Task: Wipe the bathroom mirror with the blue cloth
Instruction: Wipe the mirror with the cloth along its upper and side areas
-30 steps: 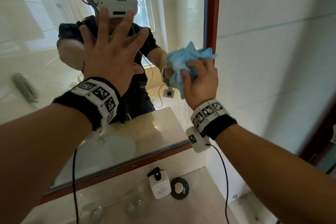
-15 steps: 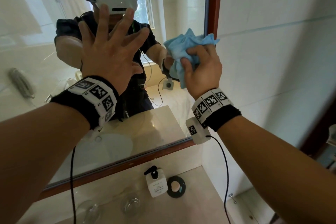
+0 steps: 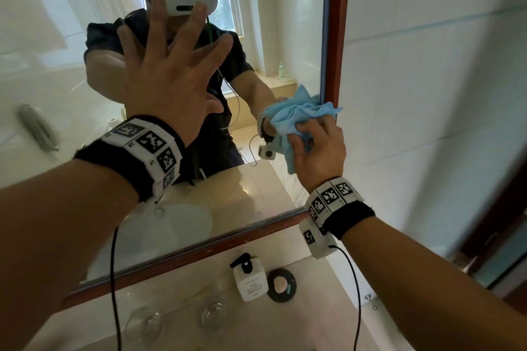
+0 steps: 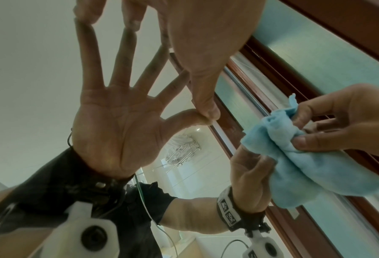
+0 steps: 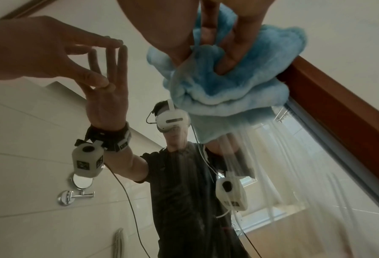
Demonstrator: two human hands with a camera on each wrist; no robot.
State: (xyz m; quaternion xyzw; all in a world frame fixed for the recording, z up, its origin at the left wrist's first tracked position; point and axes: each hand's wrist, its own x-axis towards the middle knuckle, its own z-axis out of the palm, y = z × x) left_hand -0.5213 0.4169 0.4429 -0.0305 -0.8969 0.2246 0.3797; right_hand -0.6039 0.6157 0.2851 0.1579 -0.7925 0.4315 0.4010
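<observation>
The mirror has a brown wooden frame and hangs over the counter. My left hand lies flat on the glass with fingers spread; the left wrist view shows the hand meeting its own reflection. My right hand grips the bunched blue cloth and presses it on the glass by the right frame edge. The same cloth and right hand show in the left wrist view. From the right wrist, fingers dig into the cloth, and faint streaks run down the glass below it.
On the beige counter below the mirror stand a white pump bottle, a black round dish and two upturned glasses. White tiled wall lies right of the frame, with a dark door frame beyond.
My right hand moved the cloth up along the right frame edge, then down to a lower spot on the glass. The left hand stayed flat on the mirror.
</observation>
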